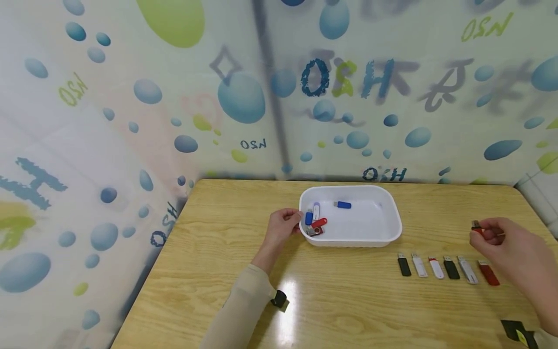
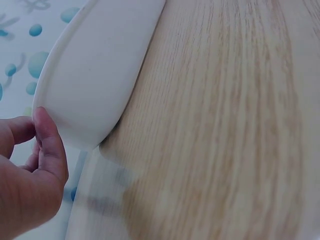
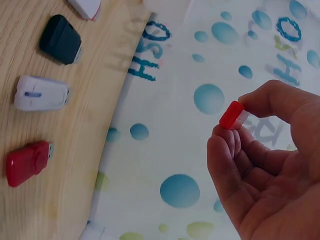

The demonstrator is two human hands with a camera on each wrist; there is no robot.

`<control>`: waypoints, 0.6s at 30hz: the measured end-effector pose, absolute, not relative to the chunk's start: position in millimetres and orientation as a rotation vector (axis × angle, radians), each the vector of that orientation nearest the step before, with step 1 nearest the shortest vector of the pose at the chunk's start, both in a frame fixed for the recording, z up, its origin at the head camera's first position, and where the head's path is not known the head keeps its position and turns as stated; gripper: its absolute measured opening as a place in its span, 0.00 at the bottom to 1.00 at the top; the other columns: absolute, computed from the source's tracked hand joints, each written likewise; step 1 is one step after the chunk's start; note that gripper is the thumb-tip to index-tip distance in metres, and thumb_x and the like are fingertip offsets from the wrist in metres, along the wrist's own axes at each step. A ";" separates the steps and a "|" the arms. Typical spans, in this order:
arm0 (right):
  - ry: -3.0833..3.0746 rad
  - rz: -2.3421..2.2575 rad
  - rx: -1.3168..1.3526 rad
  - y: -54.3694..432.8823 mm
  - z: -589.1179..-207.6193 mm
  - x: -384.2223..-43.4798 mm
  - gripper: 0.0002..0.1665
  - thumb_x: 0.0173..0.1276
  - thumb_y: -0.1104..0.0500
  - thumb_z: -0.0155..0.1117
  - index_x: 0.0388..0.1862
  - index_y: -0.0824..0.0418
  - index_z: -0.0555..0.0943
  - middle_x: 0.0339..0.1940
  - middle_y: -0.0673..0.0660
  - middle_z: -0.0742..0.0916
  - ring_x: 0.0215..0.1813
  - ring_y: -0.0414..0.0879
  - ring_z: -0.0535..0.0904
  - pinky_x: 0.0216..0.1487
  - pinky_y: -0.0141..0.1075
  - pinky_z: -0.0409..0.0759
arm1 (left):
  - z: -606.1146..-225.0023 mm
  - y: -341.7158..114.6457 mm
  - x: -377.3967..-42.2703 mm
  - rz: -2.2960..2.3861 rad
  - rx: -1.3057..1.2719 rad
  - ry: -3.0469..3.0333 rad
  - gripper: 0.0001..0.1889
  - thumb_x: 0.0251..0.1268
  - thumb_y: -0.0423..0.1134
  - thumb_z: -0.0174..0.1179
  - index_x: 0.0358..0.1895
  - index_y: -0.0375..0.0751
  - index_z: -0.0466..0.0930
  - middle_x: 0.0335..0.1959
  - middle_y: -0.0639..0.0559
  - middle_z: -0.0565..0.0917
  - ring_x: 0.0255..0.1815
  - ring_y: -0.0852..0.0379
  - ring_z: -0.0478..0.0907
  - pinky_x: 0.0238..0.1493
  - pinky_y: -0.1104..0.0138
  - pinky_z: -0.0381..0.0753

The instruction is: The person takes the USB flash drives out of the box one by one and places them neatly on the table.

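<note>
My left hand (image 1: 280,225) holds the left rim of a white plastic basin (image 1: 362,223), thumb and fingers at its edge. Inside the basin are a blue USB flash drive (image 1: 343,205) lying apart and, bunched at the left end, another blue one (image 1: 309,217), a white one (image 1: 316,211), a red one (image 1: 319,223) and a swivel drive (image 1: 315,231) with a metal cover. Off to the right, my right hand (image 1: 514,245) pinches a small red USB flash drive (image 3: 231,115) between thumb and fingertips, raised above the table.
Several USB flash drives stand in a row at the front right of the wooden table (image 1: 348,300), from a black one (image 1: 404,265) to a red one (image 1: 488,274). A printed curtain (image 1: 244,160) hangs behind the table's far edge. Dark straps circle both wrists.
</note>
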State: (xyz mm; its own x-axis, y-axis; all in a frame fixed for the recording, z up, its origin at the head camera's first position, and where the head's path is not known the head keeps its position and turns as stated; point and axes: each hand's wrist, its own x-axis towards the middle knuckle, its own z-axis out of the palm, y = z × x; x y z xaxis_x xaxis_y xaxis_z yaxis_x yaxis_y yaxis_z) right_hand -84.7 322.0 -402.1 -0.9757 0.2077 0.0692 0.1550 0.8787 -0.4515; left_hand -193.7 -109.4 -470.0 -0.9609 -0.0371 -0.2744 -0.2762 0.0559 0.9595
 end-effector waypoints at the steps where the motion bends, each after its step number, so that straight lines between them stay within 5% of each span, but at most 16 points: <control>1: -2.927 0.707 -0.302 324.6 -403.2 -84.0 0.25 0.72 0.57 0.61 0.52 0.80 0.72 0.36 0.69 0.82 0.36 0.61 0.79 0.27 0.36 0.71 | -469.9 -109.6 -193.6 2.015 -0.330 2.148 0.12 0.75 0.34 0.63 0.53 0.28 0.82 0.38 0.43 0.84 0.31 0.57 0.80 0.33 0.71 0.85; 8: -2.811 0.771 -0.361 336.7 -413.3 -78.9 0.20 0.71 0.64 0.61 0.51 0.81 0.71 0.35 0.72 0.79 0.33 0.59 0.77 0.21 0.24 0.65 | -468.1 -110.2 -192.7 1.995 -0.335 2.157 0.12 0.75 0.35 0.62 0.54 0.29 0.82 0.41 0.40 0.85 0.33 0.56 0.80 0.35 0.70 0.85; 13: -2.741 0.849 -0.391 351.1 -427.2 -76.1 0.19 0.71 0.66 0.61 0.52 0.82 0.71 0.35 0.72 0.78 0.30 0.40 0.71 0.23 0.21 0.63 | -468.7 -110.7 -193.1 1.987 -0.345 2.156 0.12 0.75 0.35 0.63 0.54 0.30 0.82 0.41 0.41 0.85 0.33 0.56 0.80 0.36 0.70 0.85; 16: -2.670 0.850 -0.376 377.1 -457.0 -79.3 0.09 0.74 0.61 0.61 0.46 0.66 0.77 0.30 0.54 0.80 0.30 0.27 0.66 0.22 0.25 0.68 | -469.4 -110.6 -193.1 2.002 -0.329 2.156 0.12 0.75 0.34 0.63 0.53 0.29 0.82 0.39 0.41 0.85 0.31 0.57 0.80 0.34 0.70 0.85; 18: -2.630 0.899 -0.364 394.0 -475.1 -82.2 0.10 0.73 0.59 0.63 0.46 0.65 0.78 0.30 0.53 0.80 0.31 0.29 0.67 0.22 0.26 0.68 | -469.7 -110.7 -192.8 2.009 -0.322 2.156 0.12 0.75 0.34 0.63 0.52 0.28 0.82 0.39 0.40 0.85 0.31 0.57 0.80 0.34 0.69 0.85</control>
